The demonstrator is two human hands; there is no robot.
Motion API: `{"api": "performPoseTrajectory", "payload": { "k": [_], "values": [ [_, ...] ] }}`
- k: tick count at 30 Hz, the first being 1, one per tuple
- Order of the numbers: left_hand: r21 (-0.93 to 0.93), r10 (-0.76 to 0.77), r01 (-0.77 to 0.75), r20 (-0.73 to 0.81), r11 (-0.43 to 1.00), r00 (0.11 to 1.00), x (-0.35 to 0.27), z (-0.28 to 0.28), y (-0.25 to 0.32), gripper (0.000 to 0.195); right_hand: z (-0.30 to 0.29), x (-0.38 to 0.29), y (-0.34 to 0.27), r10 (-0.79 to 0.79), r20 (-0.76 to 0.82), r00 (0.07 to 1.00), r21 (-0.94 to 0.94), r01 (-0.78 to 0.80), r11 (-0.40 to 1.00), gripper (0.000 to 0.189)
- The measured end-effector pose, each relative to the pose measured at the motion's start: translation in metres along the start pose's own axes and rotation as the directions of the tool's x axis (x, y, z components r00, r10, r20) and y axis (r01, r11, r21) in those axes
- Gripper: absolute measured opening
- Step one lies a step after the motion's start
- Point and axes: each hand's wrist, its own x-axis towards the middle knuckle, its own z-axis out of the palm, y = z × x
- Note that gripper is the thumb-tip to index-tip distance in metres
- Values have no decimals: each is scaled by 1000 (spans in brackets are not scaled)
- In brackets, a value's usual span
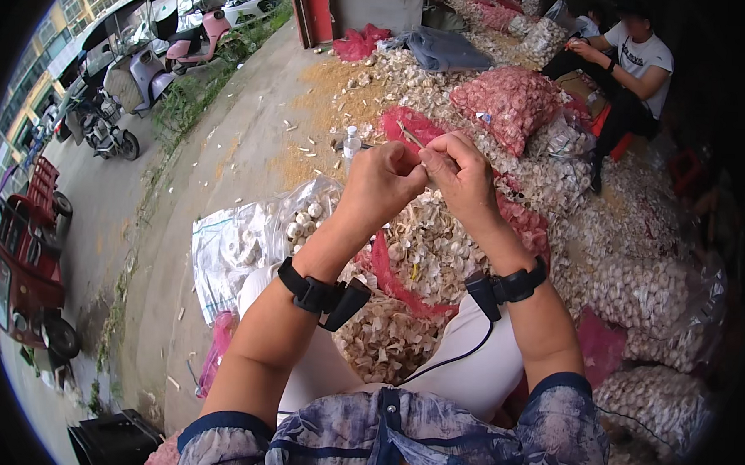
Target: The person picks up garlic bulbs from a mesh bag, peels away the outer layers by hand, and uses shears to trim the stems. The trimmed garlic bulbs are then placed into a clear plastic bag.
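Note:
My left hand (384, 178) and my right hand (462, 174) meet in front of me, above a red mesh sack (401, 290) full of garlic skins (434, 241). Between the thumb and fingers of my right hand is a thin, dry stalk-like piece (411, 136), pointing up and left. The fingers of my left hand are curled against the right fingertips; whatever lies inside them is hidden. Left of the sack, whole white garlic bulbs (304, 220) rest in a clear plastic bag (331, 190). More loose skins (392, 342) lie heaped between my knees.
A bottle (351, 143) stands on the concrete beyond my left hand. A filled red mesh sack (509, 101) sits ahead to the right, near a seated person (638, 63). Clear bags of garlic (644, 294) line my right side. Scooters (139, 76) and a red three-wheeler (22, 267) are parked left.

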Motion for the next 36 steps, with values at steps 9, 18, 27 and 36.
{"api": "performPoseTrajectory", "payload": {
  "k": [9,18,27,36],
  "values": [
    [25,37,-34,-125,999,991,3,2,-8,18,6,-3,14,161,71,984,291,-175,941,21],
    [31,-117,124,-160,992,980,9,-3,-17,15,3,2,10,315,18,949,665,-246,705,29],
    [-338,-46,38,-16,940,999,3,3,13,31,1,2,19,122,10,993,412,-115,904,21],
    [-163,248,-228,113,960,962,0,4,11,37,-1,0,15,375,148,915,626,-380,681,36]
  ]
}}
